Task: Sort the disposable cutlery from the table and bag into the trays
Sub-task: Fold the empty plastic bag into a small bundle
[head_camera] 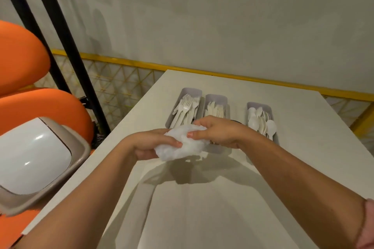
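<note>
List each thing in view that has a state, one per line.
crumpled white plastic bag: scrunched, held up by both hands.
left hand: fingers curled round the bag.
right hand: pinches the bag.
left grey plastic tray: holds white forks.
middle grey plastic tray: holds white knives.
right grey plastic tray: holds white spoons.
white swing-lid bin: lid shut.

bag (182,145): crinkled plastic | table (202,208): smooth matt | bin lid (34,155): glossy

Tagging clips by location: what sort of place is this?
Likely a café or canteen dining area: disposable forks, knives and spoons laid out on a white table, orange seats, and a swing-lid bin alongside.
</note>
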